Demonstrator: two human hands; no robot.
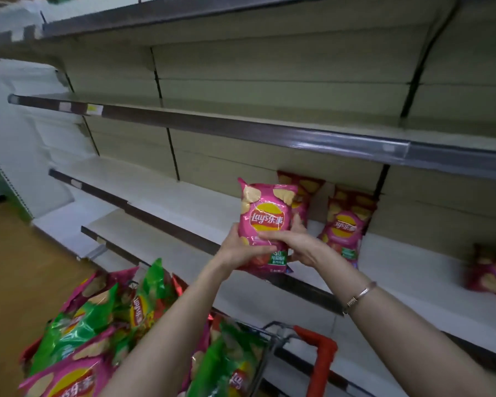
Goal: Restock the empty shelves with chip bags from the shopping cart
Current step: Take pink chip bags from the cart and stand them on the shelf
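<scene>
Over middle shelf [169, 193] edge: one pink Lay's bag [265, 222], upright, label outward, likely for facing. Left hand [241, 249] and right hand [298, 245] both clasp its lower half, steadying placement beside shelved bags [344, 224].

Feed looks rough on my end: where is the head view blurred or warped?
Head view: the held pink bag reads sharp; the far-right shelf bag and the cart bags are smeared; shelf edges bow from the wide lens; top-left corner is blocky.
</scene>
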